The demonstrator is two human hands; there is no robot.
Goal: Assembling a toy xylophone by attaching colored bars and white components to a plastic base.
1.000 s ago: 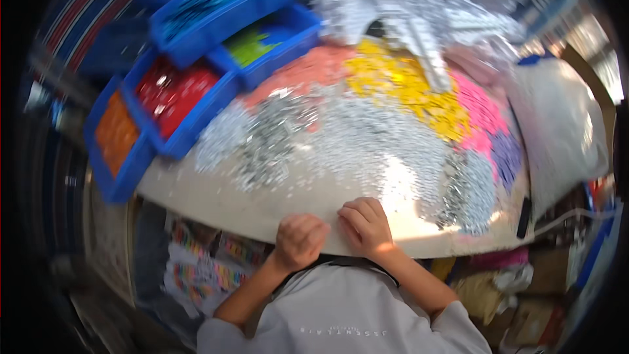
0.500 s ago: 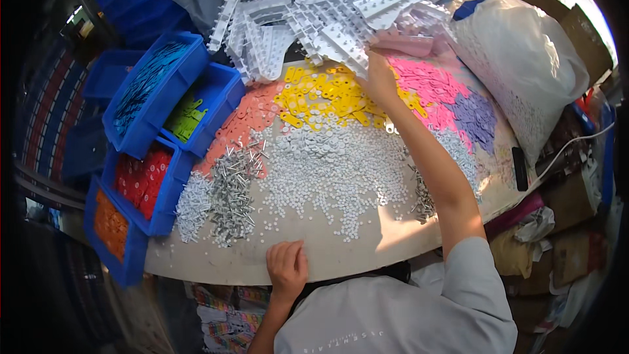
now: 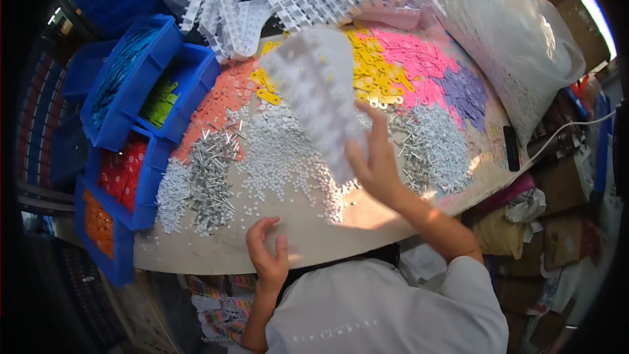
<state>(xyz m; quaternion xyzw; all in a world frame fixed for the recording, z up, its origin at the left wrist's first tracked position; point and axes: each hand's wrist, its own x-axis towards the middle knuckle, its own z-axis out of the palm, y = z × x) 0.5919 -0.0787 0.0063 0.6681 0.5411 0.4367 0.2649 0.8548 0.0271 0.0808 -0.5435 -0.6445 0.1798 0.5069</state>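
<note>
- Smooth beige worktable (image 3: 196, 250), strewn with flat yellow plastic tabs (image 3: 377, 69)
- Right hand (image 3: 380, 165) grips a blurred, knobbly white panel (image 3: 311, 85)
- Left hand (image 3: 267, 252), near edge, loosely open

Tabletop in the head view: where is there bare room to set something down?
The tabletop is mostly bare along its near edge: between the left hand and the right forearm, below the white discs; and left of that hand, below the silver pins. It is crowded farther back, with yellow pieces and white racks, and at left with blue bins.
</note>
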